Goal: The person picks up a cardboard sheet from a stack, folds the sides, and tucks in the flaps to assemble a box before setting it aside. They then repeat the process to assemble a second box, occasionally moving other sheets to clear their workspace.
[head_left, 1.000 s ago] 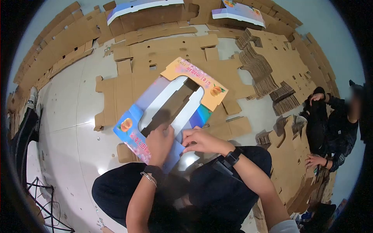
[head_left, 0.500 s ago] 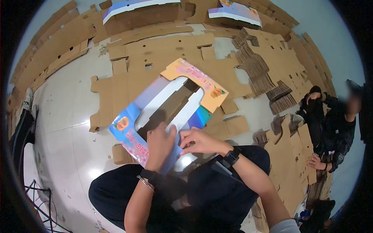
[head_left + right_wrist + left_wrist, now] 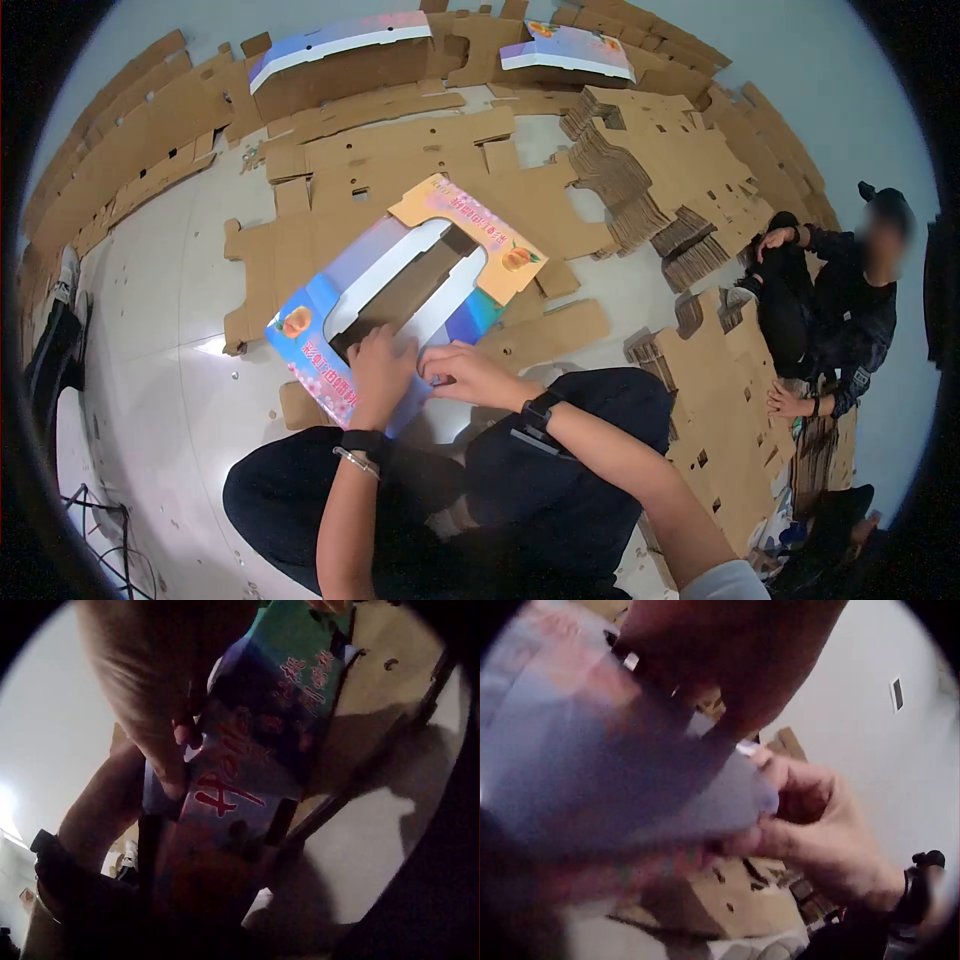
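Observation:
A printed cardboard box (image 3: 470,212) with peach pictures, pink blossoms and a cut-out top sits tilted before the knees. At its near corner, my left hand (image 3: 378,378) grips the wall, fingers reaching over into the opening. Just to the right, my right hand (image 3: 468,374) pinches the purple edge of a side flap. In the left wrist view the right hand (image 3: 832,817) has thumb and fingers on the flap's corner (image 3: 731,791). The right wrist view shows the box's side (image 3: 232,772) with red lettering, the right hand (image 3: 139,697) bent over its edge.
Flat brown cardboard sheets (image 3: 380,140) lie beyond the box. Stacked cardboard (image 3: 660,150) stands at the right. Two printed boxes (image 3: 350,45) rest at the back. A seated person (image 3: 840,300) is at far right, a leg (image 3: 55,340) and black metal stand (image 3: 100,535) at left.
The head view has tilted, so the box and both hands appear shifted slightly left. Both hands keep to the box's near corner, the right still pinching the flap.

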Demonstrator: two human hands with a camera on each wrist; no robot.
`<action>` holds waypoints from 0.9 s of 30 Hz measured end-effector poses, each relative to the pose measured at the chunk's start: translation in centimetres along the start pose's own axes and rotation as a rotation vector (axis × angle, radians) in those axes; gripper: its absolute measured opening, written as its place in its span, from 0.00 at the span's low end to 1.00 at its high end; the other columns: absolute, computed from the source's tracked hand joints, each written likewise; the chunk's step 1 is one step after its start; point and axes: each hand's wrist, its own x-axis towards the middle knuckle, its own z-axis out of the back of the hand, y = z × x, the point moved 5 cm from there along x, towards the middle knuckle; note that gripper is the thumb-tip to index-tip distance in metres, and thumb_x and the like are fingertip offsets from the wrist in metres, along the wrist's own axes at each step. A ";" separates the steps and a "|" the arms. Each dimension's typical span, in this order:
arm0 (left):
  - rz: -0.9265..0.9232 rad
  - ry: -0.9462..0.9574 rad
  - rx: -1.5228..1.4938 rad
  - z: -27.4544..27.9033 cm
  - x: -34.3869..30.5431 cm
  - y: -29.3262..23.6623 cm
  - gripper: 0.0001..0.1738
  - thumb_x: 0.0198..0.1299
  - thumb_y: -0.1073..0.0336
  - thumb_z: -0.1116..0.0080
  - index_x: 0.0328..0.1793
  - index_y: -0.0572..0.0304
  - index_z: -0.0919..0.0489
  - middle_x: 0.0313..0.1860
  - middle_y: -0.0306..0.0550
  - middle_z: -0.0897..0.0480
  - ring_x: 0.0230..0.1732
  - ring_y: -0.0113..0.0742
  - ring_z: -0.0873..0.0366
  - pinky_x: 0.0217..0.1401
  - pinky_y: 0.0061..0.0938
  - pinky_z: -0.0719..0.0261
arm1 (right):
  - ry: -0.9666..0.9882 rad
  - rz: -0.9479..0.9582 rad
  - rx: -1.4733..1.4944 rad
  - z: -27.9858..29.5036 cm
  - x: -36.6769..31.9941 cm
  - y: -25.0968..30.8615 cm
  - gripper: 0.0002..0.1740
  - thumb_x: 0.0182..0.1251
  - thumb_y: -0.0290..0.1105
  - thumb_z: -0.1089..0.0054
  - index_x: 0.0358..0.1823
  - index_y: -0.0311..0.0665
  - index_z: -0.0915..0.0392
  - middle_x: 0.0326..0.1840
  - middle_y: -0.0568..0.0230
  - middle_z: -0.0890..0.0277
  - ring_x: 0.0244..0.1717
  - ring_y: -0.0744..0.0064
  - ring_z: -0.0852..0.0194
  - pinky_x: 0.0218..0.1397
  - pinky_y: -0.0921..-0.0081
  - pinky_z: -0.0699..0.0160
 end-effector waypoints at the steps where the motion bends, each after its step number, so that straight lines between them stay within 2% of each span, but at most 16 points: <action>1: 0.038 0.133 0.029 0.6 0.1 -0.1 0.21 0.54 0.54 0.44 0.45 0.65 0.22 0.42 0.59 0.19 0.46 0.55 0.23 0.50 0.47 0.33 | -0.002 0.001 -0.001 0.1 0.0 -0.1 0.12 0.48 0.32 0.33 0.30 0.38 0.28 0.37 0.67 0.31 0.36 0.65 0.30 0.46 0.69 0.38; 3: 0.182 0.448 0.051 1.0 0.6 0.9 0.27 0.49 0.51 0.39 0.48 0.65 0.22 0.45 0.60 0.19 0.49 0.53 0.22 0.51 0.45 0.31 | -0.014 0.037 0.047 0.0 0.1 -0.3 0.11 0.49 0.31 0.34 0.28 0.37 0.28 0.31 0.68 0.33 0.31 0.70 0.31 0.41 0.72 0.37; 4: 0.183 0.452 0.056 1.0 1.3 1.4 0.27 0.49 0.51 0.39 0.48 0.65 0.22 0.45 0.60 0.19 0.49 0.53 0.22 0.51 0.45 0.31 | -0.016 0.037 0.054 0.1 0.3 -0.5 0.11 0.49 0.31 0.34 0.28 0.37 0.28 0.31 0.68 0.33 0.31 0.70 0.31 0.41 0.72 0.37; 6: 0.237 0.640 -0.058 0.2 1.6 2.1 0.29 0.44 0.50 0.36 0.48 0.66 0.21 0.45 0.60 0.20 0.48 0.54 0.22 0.49 0.42 0.27 | 0.019 -0.004 0.055 0.1 0.6 -0.8 0.10 0.47 0.30 0.33 0.26 0.36 0.27 0.28 0.66 0.32 0.29 0.69 0.30 0.35 0.72 0.34; 7: 0.232 0.653 -0.065 0.1 1.8 2.1 0.29 0.44 0.50 0.36 0.48 0.66 0.21 0.45 0.60 0.20 0.48 0.54 0.22 0.49 0.42 0.27 | 0.015 -0.019 0.053 0.2 0.6 -0.7 0.10 0.47 0.30 0.33 0.26 0.36 0.27 0.28 0.66 0.32 0.29 0.69 0.30 0.35 0.72 0.34; 9: 0.239 0.659 -0.087 0.1 2.2 2.1 0.28 0.41 0.51 0.33 0.42 0.68 0.20 0.41 0.61 0.19 0.44 0.55 0.21 0.45 0.39 0.25 | 0.040 -0.036 0.077 0.4 0.8 -0.6 0.10 0.46 0.30 0.32 0.25 0.35 0.26 0.26 0.64 0.31 0.27 0.68 0.30 0.31 0.71 0.33; 11: 0.233 0.619 -0.099 0.2 2.3 2.4 0.26 0.39 0.51 0.31 0.37 0.69 0.18 0.35 0.61 0.18 0.39 0.55 0.20 0.42 0.37 0.24 | 0.044 -0.049 0.061 0.6 0.8 -0.6 0.10 0.46 0.30 0.31 0.25 0.35 0.25 0.27 0.64 0.31 0.27 0.68 0.29 0.32 0.71 0.32; 16: 0.228 0.662 -0.101 0.6 2.8 2.0 0.26 0.39 0.52 0.32 0.39 0.68 0.18 0.36 0.61 0.18 0.41 0.55 0.20 0.43 0.38 0.24 | 0.050 -0.038 0.048 0.9 1.1 0.0 0.10 0.48 0.31 0.31 0.26 0.35 0.25 0.27 0.65 0.30 0.28 0.68 0.29 0.32 0.71 0.32; 18: 0.248 0.675 -0.102 0.0 2.3 2.5 0.27 0.39 0.52 0.32 0.40 0.67 0.18 0.37 0.61 0.18 0.41 0.55 0.20 0.44 0.39 0.24 | 0.126 -0.121 0.223 0.8 1.1 0.5 0.11 0.51 0.32 0.31 0.23 0.35 0.25 0.23 0.64 0.31 0.28 0.67 0.29 0.32 0.71 0.33; 19: 0.169 0.494 -0.119 -0.3 2.1 2.9 0.24 0.41 0.53 0.31 0.37 0.68 0.19 0.32 0.60 0.20 0.35 0.52 0.22 0.38 0.38 0.26 | 0.135 -0.114 0.232 0.5 1.0 1.5 0.11 0.51 0.32 0.31 0.23 0.35 0.25 0.23 0.64 0.31 0.28 0.67 0.29 0.32 0.71 0.33; 20: 0.084 0.310 -0.136 -0.3 2.0 3.2 0.22 0.42 0.54 0.31 0.33 0.68 0.20 0.26 0.59 0.22 0.29 0.49 0.23 0.33 0.37 0.28 | 0.053 -0.098 0.213 0.5 0.8 2.7 0.14 0.55 0.36 0.34 0.20 0.34 0.26 0.21 0.60 0.32 0.25 0.65 0.30 0.29 0.69 0.34; 21: 0.133 0.396 -0.110 0.5 2.3 2.3 0.24 0.44 0.53 0.33 0.38 0.68 0.21 0.32 0.62 0.21 0.35 0.54 0.22 0.37 0.39 0.27 | -0.029 -0.085 0.191 0.8 0.7 3.1 0.19 0.58 0.40 0.37 0.18 0.32 0.26 0.19 0.55 0.32 0.23 0.62 0.30 0.27 0.67 0.34; 22: 0.135 0.398 -0.111 0.9 2.5 1.7 0.24 0.44 0.53 0.33 0.38 0.68 0.21 0.32 0.62 0.21 0.35 0.54 0.22 0.37 0.39 0.27 | -0.027 -0.088 0.192 1.1 0.5 2.7 0.19 0.58 0.40 0.37 0.18 0.32 0.26 0.19 0.55 0.32 0.23 0.62 0.30 0.27 0.67 0.34; 24: 0.232 0.499 -0.142 0.8 2.5 1.3 0.25 0.44 0.54 0.36 0.44 0.67 0.20 0.39 0.63 0.19 0.43 0.58 0.22 0.47 0.42 0.26 | 0.010 -0.236 -0.032 2.4 0.3 0.4 0.23 0.63 0.41 0.40 0.15 0.32 0.28 0.17 0.62 0.32 0.23 0.67 0.31 0.26 0.71 0.37; 26: 0.208 0.453 -0.135 0.9 2.3 0.8 0.24 0.46 0.54 0.37 0.43 0.67 0.20 0.38 0.64 0.19 0.42 0.59 0.22 0.47 0.43 0.26 | -0.070 -0.534 0.029 4.5 -0.9 -2.7 0.27 0.66 0.47 0.47 0.17 0.31 0.27 0.20 0.59 0.27 0.23 0.65 0.29 0.26 0.71 0.35; 27: 0.190 0.402 -0.136 1.1 2.2 0.5 0.23 0.48 0.54 0.39 0.42 0.68 0.20 0.36 0.64 0.19 0.41 0.61 0.22 0.46 0.43 0.26 | -0.073 -0.535 0.030 5.8 -1.3 -3.0 0.27 0.66 0.47 0.47 0.17 0.31 0.27 0.20 0.59 0.27 0.23 0.65 0.29 0.26 0.71 0.35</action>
